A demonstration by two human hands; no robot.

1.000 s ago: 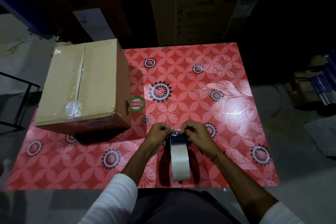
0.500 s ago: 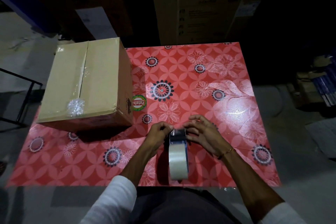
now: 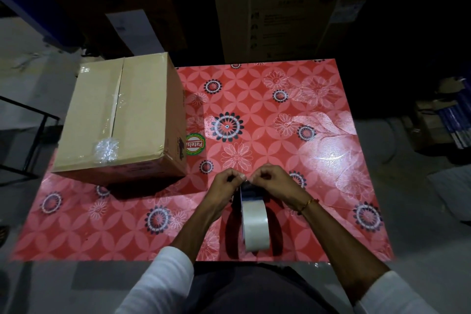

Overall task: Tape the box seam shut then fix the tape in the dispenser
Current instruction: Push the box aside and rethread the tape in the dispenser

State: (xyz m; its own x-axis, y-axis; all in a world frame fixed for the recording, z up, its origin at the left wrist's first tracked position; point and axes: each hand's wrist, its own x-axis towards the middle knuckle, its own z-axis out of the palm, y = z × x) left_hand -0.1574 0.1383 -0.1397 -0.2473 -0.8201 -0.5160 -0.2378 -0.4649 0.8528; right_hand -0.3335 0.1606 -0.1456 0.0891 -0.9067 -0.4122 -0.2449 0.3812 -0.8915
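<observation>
Head view: person at a red flowered surface (image 3: 318,135)
Left hand (image 3: 226,181): fingers pinched on the tape end at the dispenser's far tip
Right hand (image 3: 270,181): pinching the same tape end, fingertips touching the left's
Tape dispenser (image 3: 252,219): upright near the front edge, pale roll facing the person
Box (image 3: 122,120): far left, seam taped, crumpled tape wad (image 3: 106,149) on top
</observation>
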